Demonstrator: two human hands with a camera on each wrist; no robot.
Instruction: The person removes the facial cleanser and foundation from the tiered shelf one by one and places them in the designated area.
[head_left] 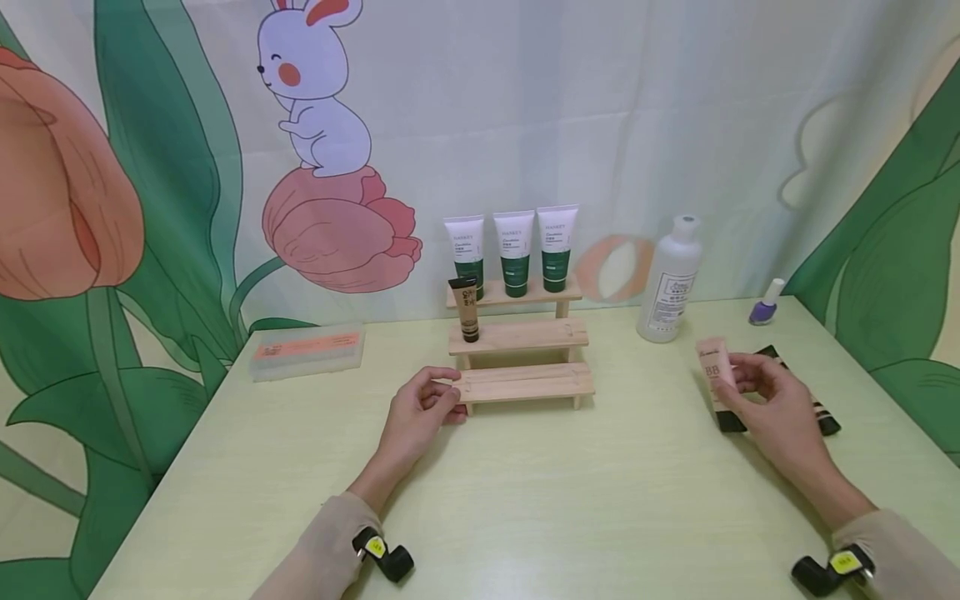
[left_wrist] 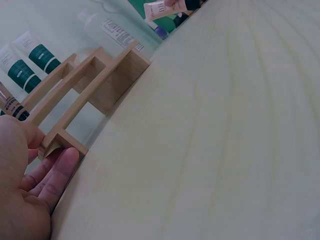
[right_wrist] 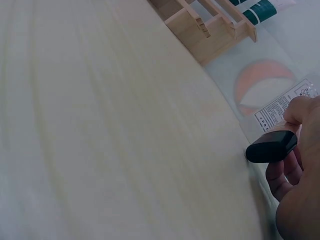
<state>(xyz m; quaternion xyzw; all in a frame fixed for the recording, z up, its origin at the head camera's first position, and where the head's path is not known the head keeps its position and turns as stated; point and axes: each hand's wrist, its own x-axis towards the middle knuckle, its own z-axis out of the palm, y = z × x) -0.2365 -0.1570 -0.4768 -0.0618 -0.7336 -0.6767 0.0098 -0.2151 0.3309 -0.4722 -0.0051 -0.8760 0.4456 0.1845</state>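
Observation:
A three-step wooden display stand [head_left: 525, 385] stands at the table's back middle. My left hand [head_left: 420, 410] grips the left end of its lowest step; in the left wrist view the fingers [left_wrist: 59, 175] curl under that end. On the right, my right hand [head_left: 780, 417] pinches a pink BB cream tube [head_left: 712, 367], its black cap [right_wrist: 271, 148] pointing down. Behind that hand lies a dark striped tube [head_left: 827, 417], partly hidden. Three white-and-green tubes [head_left: 515, 254] stand on the top step. A small brown-and-black tube [head_left: 467, 310] is at the middle step's left end.
A clear bottle with a white label [head_left: 669, 287] stands right of the stand. Farther right is a purple nail polish bottle [head_left: 763, 310]. A flat translucent box [head_left: 307, 353] with an orange strip lies at the back left. A printed curtain [head_left: 480, 108] hangs behind the table.

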